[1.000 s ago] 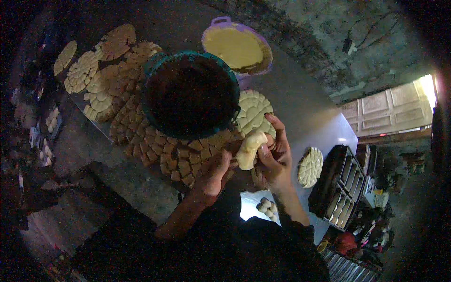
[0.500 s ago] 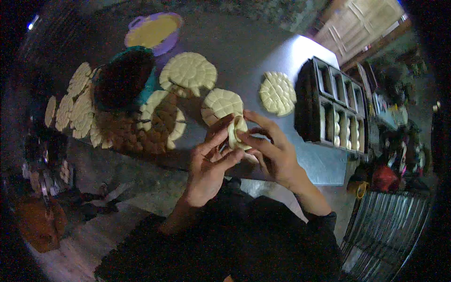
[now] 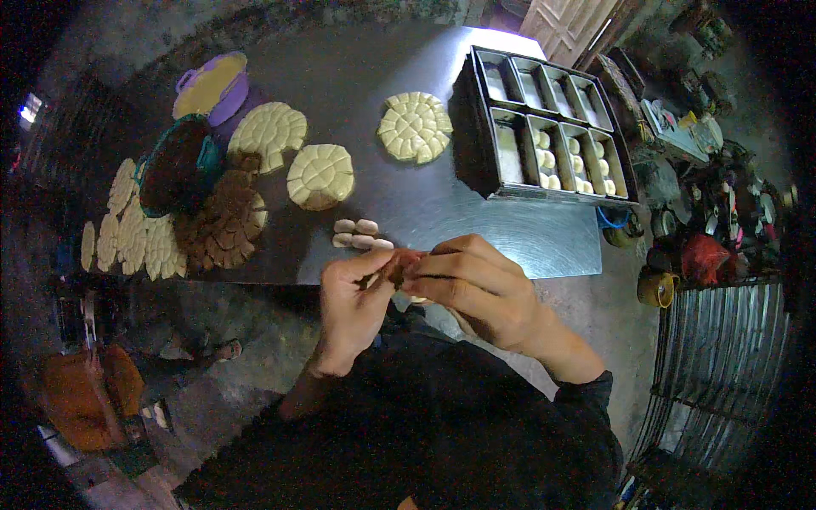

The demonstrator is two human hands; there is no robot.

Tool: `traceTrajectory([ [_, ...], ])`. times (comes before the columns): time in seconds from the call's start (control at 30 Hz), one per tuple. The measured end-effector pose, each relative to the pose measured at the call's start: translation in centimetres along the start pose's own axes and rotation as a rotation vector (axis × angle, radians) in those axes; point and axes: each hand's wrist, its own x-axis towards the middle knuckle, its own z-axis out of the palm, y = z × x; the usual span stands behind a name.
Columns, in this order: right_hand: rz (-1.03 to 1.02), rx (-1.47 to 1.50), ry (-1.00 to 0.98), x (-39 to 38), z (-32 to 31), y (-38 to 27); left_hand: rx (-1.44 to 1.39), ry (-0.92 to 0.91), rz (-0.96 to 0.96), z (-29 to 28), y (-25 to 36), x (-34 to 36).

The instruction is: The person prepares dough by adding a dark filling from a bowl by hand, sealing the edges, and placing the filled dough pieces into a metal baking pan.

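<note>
My left hand (image 3: 344, 310) and my right hand (image 3: 484, 302) meet near the table's front edge, fingers closed on a small dough piece (image 3: 398, 270). It is largely hidden by the fingers; something dark reddish-brown shows between them. Several oval dough pieces (image 3: 344, 227) lie just beyond my hands. Cut rounds of pale dough (image 3: 320, 177), (image 3: 414, 127) rest on the steel table (image 3: 387, 195), with more pale (image 3: 133, 234) and brown pieces (image 3: 221, 225) at the left.
At the back left stand a teal tub (image 3: 178, 166) with dark contents and a purple basin (image 3: 227, 99) of yellow mixture. Black tins (image 3: 508, 149), some holding dough balls, sit at the right. Beyond are a wooden door (image 3: 561, 25), a red item (image 3: 704, 259) and metal racks (image 3: 714, 357).
The view has turned and shifted, showing more of the tins and door. My fingers have moved round the dough, hiding more of it, and dark matter now shows there.
</note>
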Motion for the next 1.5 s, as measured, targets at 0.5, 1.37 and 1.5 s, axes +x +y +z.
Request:
traceTrajectory([
  [0.5,0.244,0.401,-0.037,4.7,2.3,0.7,-0.283,-0.003,0.028,-4.9,-1.2,1.3],
  [1.37,1.218,-0.184,0.069,-6.0,20.2,16.7,0.456,-0.389,0.054,-20.6,-20.4,11.9],
  [1.5,1.053,0.021,0.01,-6.9,20.2,17.4,0.637,-0.594,0.119,-21.1,-19.8,12.0],
])
